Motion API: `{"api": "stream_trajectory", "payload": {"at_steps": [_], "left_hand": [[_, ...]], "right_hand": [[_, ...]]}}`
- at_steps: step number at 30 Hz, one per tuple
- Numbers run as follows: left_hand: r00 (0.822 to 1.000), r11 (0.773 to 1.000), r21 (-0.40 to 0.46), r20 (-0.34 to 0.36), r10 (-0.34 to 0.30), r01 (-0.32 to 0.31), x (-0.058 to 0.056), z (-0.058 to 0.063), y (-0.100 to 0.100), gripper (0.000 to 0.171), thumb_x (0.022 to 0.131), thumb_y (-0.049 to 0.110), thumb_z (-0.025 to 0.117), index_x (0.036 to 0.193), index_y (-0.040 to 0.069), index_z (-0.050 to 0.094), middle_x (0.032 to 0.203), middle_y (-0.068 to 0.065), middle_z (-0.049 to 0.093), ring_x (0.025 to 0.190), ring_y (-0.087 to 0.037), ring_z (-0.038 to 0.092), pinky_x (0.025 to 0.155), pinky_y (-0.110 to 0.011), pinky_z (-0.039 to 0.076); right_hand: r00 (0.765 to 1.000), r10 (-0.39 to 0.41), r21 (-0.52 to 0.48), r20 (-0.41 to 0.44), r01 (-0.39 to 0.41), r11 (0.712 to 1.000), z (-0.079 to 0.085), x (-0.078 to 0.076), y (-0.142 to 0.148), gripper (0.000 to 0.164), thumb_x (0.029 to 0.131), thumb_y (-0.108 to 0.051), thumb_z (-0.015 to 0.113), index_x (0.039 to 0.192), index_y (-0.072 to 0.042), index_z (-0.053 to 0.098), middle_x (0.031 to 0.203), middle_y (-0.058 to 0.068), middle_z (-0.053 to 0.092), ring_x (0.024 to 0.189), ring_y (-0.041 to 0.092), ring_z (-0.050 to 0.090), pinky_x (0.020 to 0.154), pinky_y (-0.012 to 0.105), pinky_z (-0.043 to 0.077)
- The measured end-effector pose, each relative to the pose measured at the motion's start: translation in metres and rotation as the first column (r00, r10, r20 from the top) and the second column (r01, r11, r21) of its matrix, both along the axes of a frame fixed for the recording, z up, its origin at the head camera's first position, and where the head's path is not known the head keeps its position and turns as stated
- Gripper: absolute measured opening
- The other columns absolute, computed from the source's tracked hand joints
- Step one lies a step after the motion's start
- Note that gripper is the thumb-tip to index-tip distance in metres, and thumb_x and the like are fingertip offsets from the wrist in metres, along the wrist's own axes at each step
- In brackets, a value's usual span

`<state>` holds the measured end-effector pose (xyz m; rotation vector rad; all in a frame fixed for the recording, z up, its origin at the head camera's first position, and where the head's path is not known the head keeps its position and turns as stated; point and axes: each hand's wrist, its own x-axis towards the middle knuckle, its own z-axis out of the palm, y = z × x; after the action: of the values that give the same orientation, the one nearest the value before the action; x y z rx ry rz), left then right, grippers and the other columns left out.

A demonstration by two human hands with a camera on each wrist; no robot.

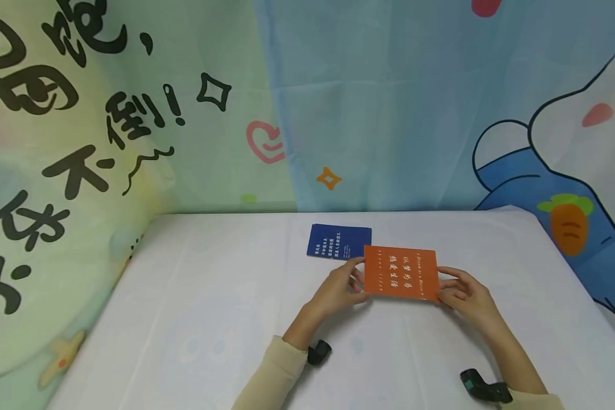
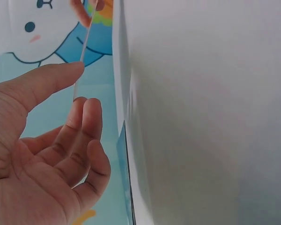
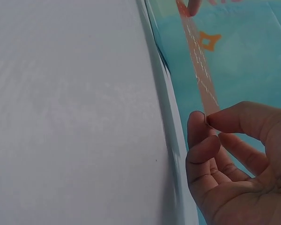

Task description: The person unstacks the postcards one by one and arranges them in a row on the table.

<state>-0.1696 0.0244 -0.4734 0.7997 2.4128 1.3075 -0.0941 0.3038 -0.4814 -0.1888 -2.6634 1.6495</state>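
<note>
An orange card with white lettering is held between both hands over the white table. At its left side, my left hand pinches the edge between thumb and fingers. The right hand pinches the opposite edge in the same way. Seen edge-on in the left wrist view, the card is a thin pale strip at the thumb tip. In the right wrist view the card slants away from the thumb and fingertips. Just behind it lies a blue card with white lettering, its lower right corner overlapped by the orange one.
The white tablecloth reaches back to a printed curtain with a cartoon animal and large lettering. Black wrist devices sit at both sleeve cuffs.
</note>
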Motion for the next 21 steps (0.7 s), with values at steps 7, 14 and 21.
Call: {"api": "stream_trajectory", "payload": {"at_steps": [7,14,21], "left_hand": [[1.000,1.000,-0.003,0.001,-0.022,0.022,0.004,0.000,0.007,0.074,0.082,0.007,0.077,0.145,0.004,0.039,0.101,-0.002,0.063,0.079,-0.004,0.058,0.073,-0.017,0.046],[0.999,0.999,-0.021,-0.030,-0.030,0.029,0.010,0.000,0.017,0.073,0.081,0.007,0.077,0.145,0.004,0.040,0.100,-0.001,0.064,0.078,-0.004,0.059,0.073,-0.015,0.045],[1.000,1.000,-0.021,-0.026,0.005,-0.005,0.016,0.000,0.028,0.073,0.080,0.006,0.078,0.143,0.004,0.042,0.096,0.000,0.063,0.073,0.000,0.055,0.068,-0.015,0.044]], "right_hand": [[1.000,-0.021,0.018,0.005,0.021,1.000,0.000,0.007,0.007,0.054,0.094,-0.007,0.062,0.142,0.004,0.039,0.112,0.024,0.060,0.077,0.000,0.062,0.065,0.022,0.053],[0.999,-0.040,0.017,-0.013,0.040,0.999,0.000,0.016,0.016,0.053,0.094,-0.007,0.062,0.141,0.005,0.040,0.101,0.003,0.062,0.077,0.000,0.062,0.064,0.022,0.052],[0.998,-0.050,0.005,-0.045,0.051,0.999,-0.003,0.022,0.024,0.052,0.094,-0.007,0.062,0.140,0.006,0.041,0.093,-0.018,0.060,0.077,-0.001,0.063,0.063,0.021,0.052]]}}
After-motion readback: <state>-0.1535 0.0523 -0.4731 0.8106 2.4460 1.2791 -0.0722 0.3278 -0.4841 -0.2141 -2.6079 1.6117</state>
